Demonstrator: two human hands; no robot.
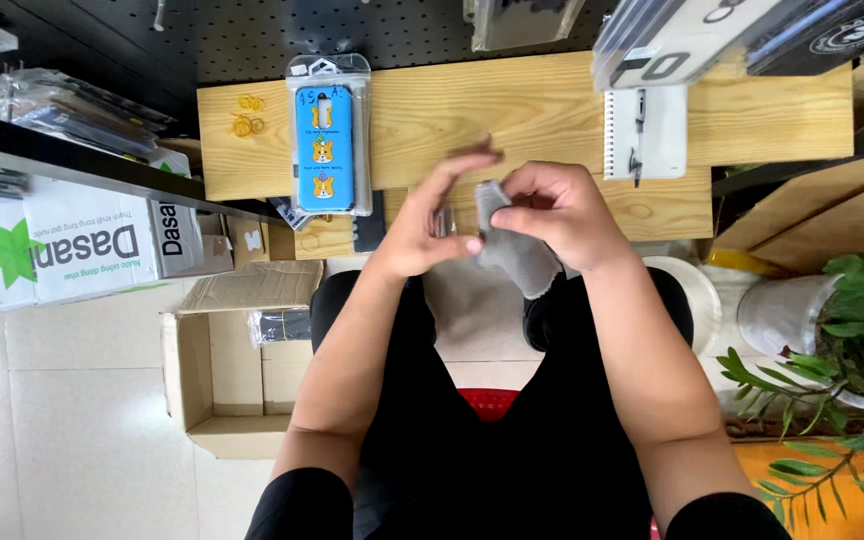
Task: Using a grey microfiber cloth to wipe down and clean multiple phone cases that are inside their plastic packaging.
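left hand (430, 222): fingers spread, maybe steadying something small, can't tell
right hand (562, 212): pinched on grey cloth (512, 250)
desk (472, 110): blue phone case (324, 135), notebook (645, 130)

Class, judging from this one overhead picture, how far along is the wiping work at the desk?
Done: nothing shows as finished. In hand: the right hand pinches a grey cloth against a small dark item, mostly hidden, in the left hand. Left: the packaged blue phone case lies untouched on the wooden desk.
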